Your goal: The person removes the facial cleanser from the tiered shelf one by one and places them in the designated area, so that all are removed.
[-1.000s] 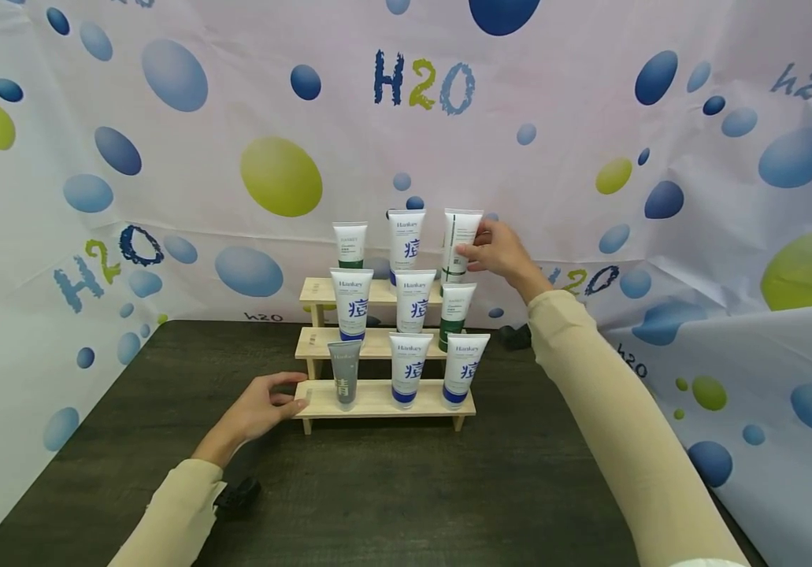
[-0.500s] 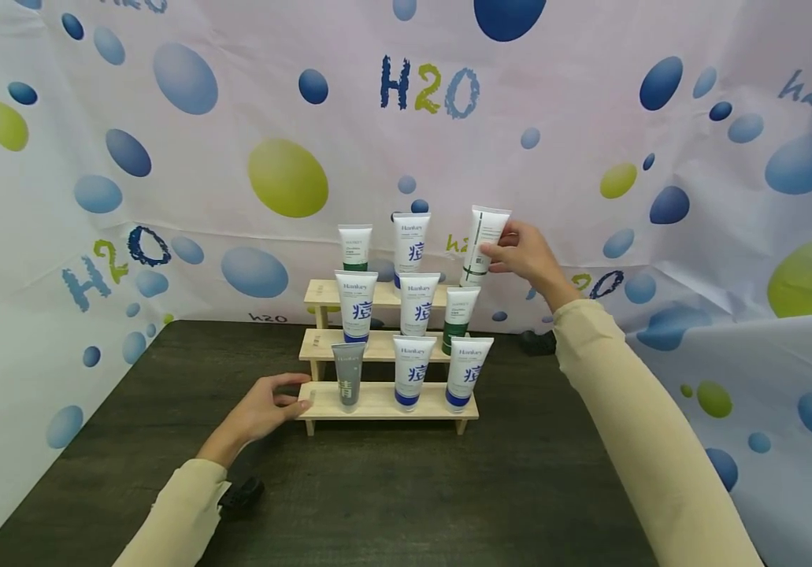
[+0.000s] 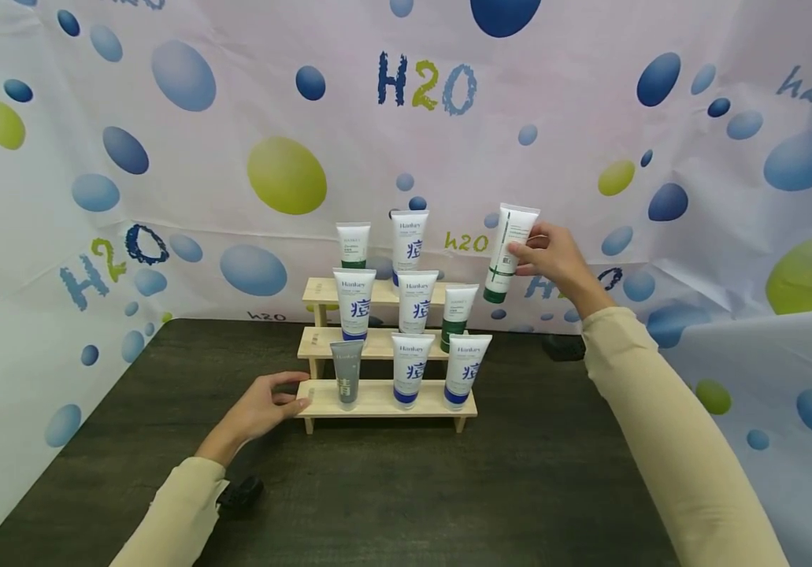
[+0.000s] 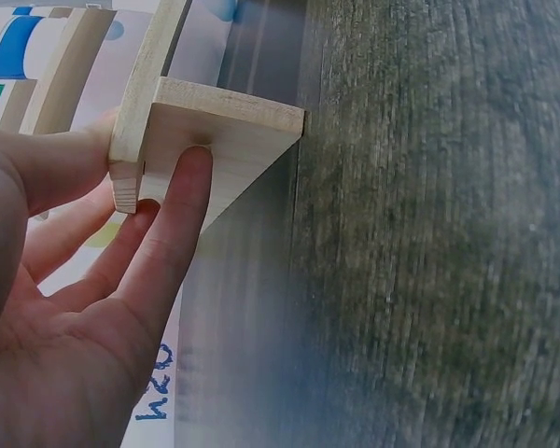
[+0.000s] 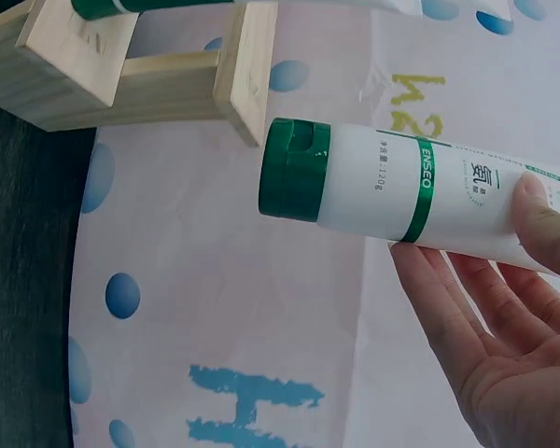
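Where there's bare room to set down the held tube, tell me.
Free: the right end of the top shelf, right of its blue-lettered tube; the table before the bottom shelf, between both sleeves. Crowded: the middle shelf and bottom shelf, each bearing three tubes.

The tube (image 3: 510, 256) you held was white with a green cap (image 5: 294, 170) and band (image 5: 419, 189); your sleeves (image 3: 668, 417) were cream. Your pale wooden stand (image 3: 375, 396) bore white tubes (image 3: 354, 299) with blue or green bases, plus one grey tube (image 3: 346, 374). Blue and lime ovals (image 3: 287, 175) patterned the whitish backdrop (image 3: 561, 63) behind a dark, grained surface (image 3: 391, 488).
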Demonstrator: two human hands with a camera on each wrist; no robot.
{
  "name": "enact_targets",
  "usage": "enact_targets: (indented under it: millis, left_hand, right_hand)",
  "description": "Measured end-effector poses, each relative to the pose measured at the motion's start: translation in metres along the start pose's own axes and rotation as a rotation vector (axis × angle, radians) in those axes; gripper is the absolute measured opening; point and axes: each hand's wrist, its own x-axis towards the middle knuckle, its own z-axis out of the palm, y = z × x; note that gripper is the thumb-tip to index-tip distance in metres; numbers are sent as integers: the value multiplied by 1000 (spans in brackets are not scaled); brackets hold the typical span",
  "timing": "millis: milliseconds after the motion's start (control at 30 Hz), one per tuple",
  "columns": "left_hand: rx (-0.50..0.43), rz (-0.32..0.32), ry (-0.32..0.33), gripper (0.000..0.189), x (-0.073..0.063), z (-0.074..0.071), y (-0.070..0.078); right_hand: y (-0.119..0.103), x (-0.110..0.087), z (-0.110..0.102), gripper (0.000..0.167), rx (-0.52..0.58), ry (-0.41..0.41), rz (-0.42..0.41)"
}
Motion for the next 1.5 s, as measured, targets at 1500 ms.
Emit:
enact_targets:
  millis: [1500]
  left_hand:
    - [2,-38,1,56,1,0,-1]
  right_hand:
    - [100,-30,25,43,-3,-155,151]
